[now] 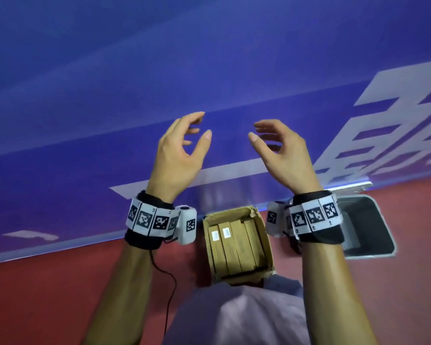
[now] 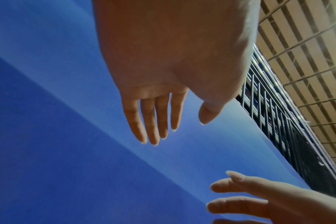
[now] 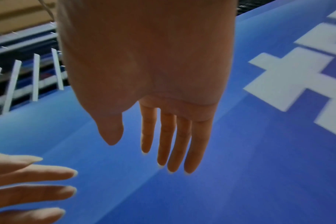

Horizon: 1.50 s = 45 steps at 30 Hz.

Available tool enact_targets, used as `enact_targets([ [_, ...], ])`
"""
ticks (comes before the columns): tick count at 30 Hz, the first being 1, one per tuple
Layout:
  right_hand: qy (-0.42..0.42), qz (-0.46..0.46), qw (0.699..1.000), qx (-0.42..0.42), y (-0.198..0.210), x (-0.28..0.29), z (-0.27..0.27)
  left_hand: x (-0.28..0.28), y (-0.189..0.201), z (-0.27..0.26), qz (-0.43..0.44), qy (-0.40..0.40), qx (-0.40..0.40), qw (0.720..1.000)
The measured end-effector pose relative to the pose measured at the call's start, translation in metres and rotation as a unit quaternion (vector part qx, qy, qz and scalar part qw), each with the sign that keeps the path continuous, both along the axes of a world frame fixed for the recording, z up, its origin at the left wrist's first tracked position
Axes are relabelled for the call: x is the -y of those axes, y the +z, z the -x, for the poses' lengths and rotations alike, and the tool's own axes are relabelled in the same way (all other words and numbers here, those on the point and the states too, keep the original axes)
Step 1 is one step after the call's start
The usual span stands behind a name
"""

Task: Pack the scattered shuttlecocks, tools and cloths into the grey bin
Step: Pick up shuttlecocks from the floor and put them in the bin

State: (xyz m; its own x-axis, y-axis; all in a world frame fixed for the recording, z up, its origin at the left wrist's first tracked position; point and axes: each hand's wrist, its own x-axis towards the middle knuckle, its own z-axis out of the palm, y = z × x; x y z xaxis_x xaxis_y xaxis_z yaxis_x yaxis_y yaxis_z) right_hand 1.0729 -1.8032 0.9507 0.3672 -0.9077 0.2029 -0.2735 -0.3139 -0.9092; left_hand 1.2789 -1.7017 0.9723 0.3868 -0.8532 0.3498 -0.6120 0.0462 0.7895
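I hold my left hand (image 1: 177, 155) and right hand (image 1: 284, 155) empty, fingers loosely spread, palms facing, at 12 o'clock from the open cardboard box (image 1: 265, 242), probably poised to grasp it two-handed

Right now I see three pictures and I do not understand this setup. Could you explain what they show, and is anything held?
A person does the work, no machine. One picture comes from a camera on the head; the other two from small cameras on the wrists, looking along the fingers. The left hand and right hand are raised before a blue board, fingers loose, holding nothing. Below them stands an open cardboard box with slim brown packs inside, near a grey bin.
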Motion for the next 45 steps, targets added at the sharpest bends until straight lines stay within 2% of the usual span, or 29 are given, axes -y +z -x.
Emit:
enact_targets([
  [4, 0.072, 0.027, 0.997, 0.017, 0.022, -0.01, -0.012, -0.043, 0.011, 0.003, 0.008, 0.067, 0.022, 0.997],
  [8, 0.191, 0.036, 0.981, 0.011, 0.027, -0.026, -0.031, -0.098, 0.009, 0.022, 0.013, 0.175, 0.042, 0.984],
  [11, 0.279, 0.043, 0.959, 0.012, 0.032, -0.049, -0.047, -0.154, 0.009, 0.046, 0.011, 0.273, 0.038, 0.961],
  [14, 0.367, 0.025, 0.929, 0.027, 0.031, -0.086, -0.062, -0.218, 0.009, 0.074, -0.007, 0.377, 0.031, 0.926],
  [18, 0.493, 0.018, 0.869, 0.04, 0.03, -0.168, -0.087, -0.317, 0.019, 0.115, -0.023, 0.51, 0.03, 0.859],
  [22, 0.614, 0.014, 0.788, 0.042, 0.03, -0.269, -0.09, -0.409, 0.025, 0.178, -0.009, 0.637, 0.028, 0.771],
  [30, 0.798, 0.042, 0.6, 0.04, 0.04, -0.484, -0.031, -0.566, 0.022, 0.324, 0.002, 0.797, 0.009, 0.604],
  [32, 0.812, 0.037, 0.581, 0.044, 0.037, -0.518, -0.018, -0.589, 0.019, 0.348, -0.006, 0.811, 0.007, 0.585],
  [36, 0.852, 0.032, 0.52, 0.044, 0.03, -0.63, 0.028, -0.675, 0.012, 0.426, -0.02, 0.855, -0.004, 0.518],
  [40, 0.879, 0.025, 0.474, 0.044, 0.021, -0.733, 0.074, -0.754, 0.005, 0.495, -0.039, 0.883, -0.015, 0.467],
  [45, 0.918, 0.023, 0.394, 0.03, 0.015, -0.852, 0.132, -0.833, -0.013, 0.574, -0.044, 0.917, -0.036, 0.394],
])
